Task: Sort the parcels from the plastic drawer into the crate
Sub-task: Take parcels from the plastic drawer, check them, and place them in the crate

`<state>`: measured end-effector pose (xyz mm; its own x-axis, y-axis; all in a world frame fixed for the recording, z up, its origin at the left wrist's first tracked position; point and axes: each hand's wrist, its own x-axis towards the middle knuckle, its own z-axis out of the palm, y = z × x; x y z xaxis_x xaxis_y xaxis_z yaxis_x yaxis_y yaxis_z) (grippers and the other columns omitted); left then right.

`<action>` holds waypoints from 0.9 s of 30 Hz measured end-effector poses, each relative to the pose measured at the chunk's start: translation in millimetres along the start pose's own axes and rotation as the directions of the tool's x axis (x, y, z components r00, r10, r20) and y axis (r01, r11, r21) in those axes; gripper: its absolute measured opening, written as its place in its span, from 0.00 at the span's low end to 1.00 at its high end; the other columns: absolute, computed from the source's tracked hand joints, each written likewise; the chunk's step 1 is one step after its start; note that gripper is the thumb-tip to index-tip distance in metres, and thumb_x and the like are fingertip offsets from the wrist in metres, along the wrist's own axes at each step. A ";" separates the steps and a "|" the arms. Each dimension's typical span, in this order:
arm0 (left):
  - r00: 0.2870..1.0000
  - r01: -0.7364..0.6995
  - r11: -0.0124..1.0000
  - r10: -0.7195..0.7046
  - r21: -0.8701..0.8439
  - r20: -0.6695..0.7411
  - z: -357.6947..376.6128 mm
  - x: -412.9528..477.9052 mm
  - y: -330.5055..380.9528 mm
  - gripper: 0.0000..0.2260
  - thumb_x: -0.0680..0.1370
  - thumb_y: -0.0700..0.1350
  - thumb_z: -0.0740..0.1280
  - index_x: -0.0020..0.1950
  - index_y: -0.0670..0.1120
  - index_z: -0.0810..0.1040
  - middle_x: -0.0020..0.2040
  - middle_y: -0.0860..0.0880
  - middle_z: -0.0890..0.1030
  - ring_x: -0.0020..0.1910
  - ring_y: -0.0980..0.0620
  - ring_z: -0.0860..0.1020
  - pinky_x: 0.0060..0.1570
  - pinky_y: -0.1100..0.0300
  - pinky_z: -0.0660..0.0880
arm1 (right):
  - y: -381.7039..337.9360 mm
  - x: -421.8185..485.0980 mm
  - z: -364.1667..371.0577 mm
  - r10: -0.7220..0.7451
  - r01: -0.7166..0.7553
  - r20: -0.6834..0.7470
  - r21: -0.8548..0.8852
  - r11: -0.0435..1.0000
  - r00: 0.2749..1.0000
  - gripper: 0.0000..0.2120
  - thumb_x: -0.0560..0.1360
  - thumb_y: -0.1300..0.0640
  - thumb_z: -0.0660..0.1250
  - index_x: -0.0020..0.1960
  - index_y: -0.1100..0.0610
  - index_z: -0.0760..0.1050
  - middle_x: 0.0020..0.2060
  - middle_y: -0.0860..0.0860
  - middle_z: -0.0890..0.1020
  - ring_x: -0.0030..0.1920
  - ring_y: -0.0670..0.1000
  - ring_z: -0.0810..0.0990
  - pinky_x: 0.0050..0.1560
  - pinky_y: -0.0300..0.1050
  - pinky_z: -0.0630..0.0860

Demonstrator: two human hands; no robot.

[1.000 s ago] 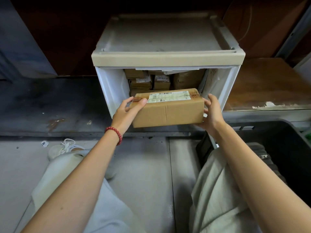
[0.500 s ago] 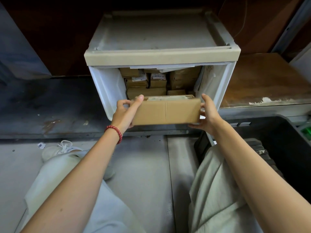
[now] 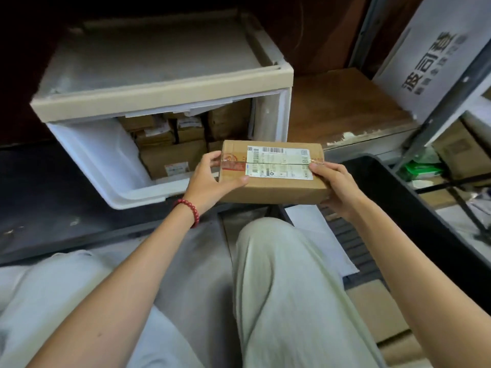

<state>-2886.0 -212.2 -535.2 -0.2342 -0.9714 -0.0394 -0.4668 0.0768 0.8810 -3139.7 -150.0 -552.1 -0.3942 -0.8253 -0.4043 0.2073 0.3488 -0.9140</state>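
- You held the parcel (image 3: 273, 181) in the air in front of the plastic drawer (image 3: 159, 94), above your knee and just left of the crate (image 3: 398, 197).
- Your left hand (image 3: 212, 179) gripped the left end, with the thumb on the top face and the fingers curled round the far side.
- Your right hand (image 3: 337, 187) gripped the right end, with the thumb at the edge of the label (image 3: 279, 163) and the fingers underneath.
- The parcel was a taped cardboard box. It was judged stiff, fairly light and dry enough not to slip.
- A hold at both short ends suited it. Pressure on the taped seam was best avoided.
- Other parcels (image 3: 172, 158) stood stacked inside the drawer.
- The drawer rested on a dark ledge (image 3: 53, 181), with a wooden board (image 3: 345, 107) on its right.
- The floor (image 3: 186, 261) was grey. A white printed carton (image 3: 435, 57) leaned at the upper right.
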 end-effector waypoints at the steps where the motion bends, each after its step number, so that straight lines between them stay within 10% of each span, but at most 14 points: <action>1: 0.999 -0.030 0.999 0.029 0.025 0.031 13.1 0.7 4.9 0.37 0.68 0.54 0.76 0.72 0.50 0.63 0.68 0.51 0.70 0.65 0.55 0.69 0.64 0.58 0.68 | 2.7 -1.1 -15.9 -0.004 0.005 -0.037 0.021 1.000 0.999 0.23 0.73 0.52 0.72 0.64 0.55 0.69 0.54 0.53 0.79 0.46 0.49 0.80 0.31 0.43 0.78; 9: 0.943 -0.223 0.969 0.187 0.107 0.275 122.0 4.4 56.4 0.35 0.72 0.56 0.72 0.75 0.49 0.61 0.70 0.51 0.71 0.68 0.52 0.69 0.67 0.56 0.67 | 14.9 -12.3 -129.4 -0.021 0.059 -0.283 0.129 0.990 0.959 0.11 0.75 0.53 0.67 0.55 0.56 0.80 0.52 0.58 0.84 0.48 0.56 0.82 0.47 0.57 0.79; 13: 0.911 -0.217 0.972 0.169 0.090 0.376 166.9 10.1 79.6 0.33 0.73 0.51 0.73 0.74 0.49 0.62 0.66 0.53 0.73 0.64 0.54 0.72 0.61 0.60 0.69 | 29.7 -21.6 -172.8 0.057 -0.005 -0.347 0.151 0.989 0.936 0.36 0.61 0.41 0.76 0.65 0.53 0.72 0.54 0.55 0.83 0.52 0.56 0.82 0.44 0.60 0.81; 18: 0.922 -0.202 0.964 0.128 0.172 0.365 209.0 9.4 70.5 0.30 0.71 0.57 0.71 0.70 0.53 0.65 0.66 0.52 0.73 0.63 0.50 0.73 0.59 0.52 0.73 | 58.3 -26.6 -202.2 0.108 -0.045 -0.389 0.167 0.985 0.915 0.28 0.65 0.44 0.77 0.60 0.53 0.74 0.55 0.54 0.81 0.51 0.53 0.81 0.52 0.61 0.80; 23: 0.825 -0.550 0.661 0.333 0.511 0.457 211.0 14.7 59.4 0.31 0.74 0.58 0.67 0.74 0.52 0.61 0.73 0.50 0.66 0.69 0.46 0.66 0.64 0.47 0.68 | 85.1 -21.1 -206.3 0.086 -0.084 -0.433 0.024 0.996 0.897 0.24 0.71 0.49 0.74 0.62 0.53 0.70 0.53 0.51 0.78 0.50 0.50 0.79 0.48 0.49 0.79; 27: 0.834 -0.532 0.647 0.290 0.546 0.469 205.3 22.2 48.0 0.29 0.76 0.58 0.65 0.74 0.51 0.62 0.72 0.49 0.67 0.70 0.45 0.66 0.65 0.46 0.67 | 105.4 -10.9 -204.5 0.052 -0.096 -0.375 -0.101 0.990 0.926 0.22 0.75 0.54 0.71 0.66 0.56 0.68 0.51 0.48 0.75 0.47 0.43 0.76 0.42 0.39 0.72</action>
<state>-3088.7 -183.9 -590.5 -0.7306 -0.6828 0.0017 -0.6433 0.6892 0.3333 -3296.6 -13.4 -650.9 -0.6900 -0.5792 -0.4341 0.1527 0.4697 -0.8695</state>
